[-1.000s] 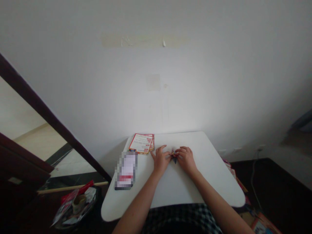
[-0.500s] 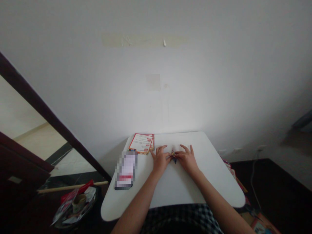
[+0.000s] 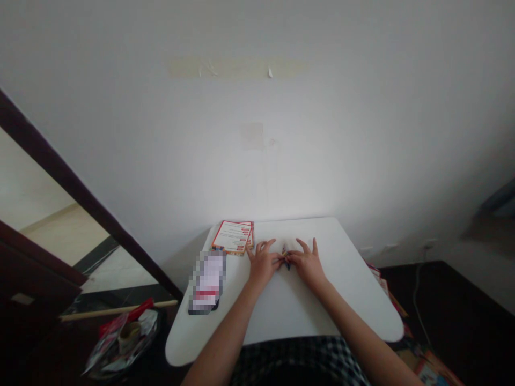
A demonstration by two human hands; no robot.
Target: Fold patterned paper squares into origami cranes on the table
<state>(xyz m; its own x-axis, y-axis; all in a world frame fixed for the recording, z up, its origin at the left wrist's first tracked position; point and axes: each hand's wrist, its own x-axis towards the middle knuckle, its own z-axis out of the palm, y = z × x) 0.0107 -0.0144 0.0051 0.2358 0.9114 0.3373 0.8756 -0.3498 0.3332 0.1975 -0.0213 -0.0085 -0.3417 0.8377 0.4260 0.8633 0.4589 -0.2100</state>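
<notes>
Between my two hands is a small pointed piece, dark blue with bits of yellow and red, that looks like folded paper. My left hand pinches its left side between thumb and finger, with the other fingers spread. From the right, my right hand pinches it in the same way, its outer fingers lifted. The fingertips of both hands nearly meet and hide the middle of the piece. It is held at or just above the white table.
Red-bordered printed sheets lie at the table's back left, near my left hand. A phone, blurred out, is in front of them. A wall rises behind the table. A basin of rubbish stands on the floor at left.
Both hands stay pinched on the small piece, with only slight finger shifts; my left fingers spread a little more. The whole view has moved a few pixels.
</notes>
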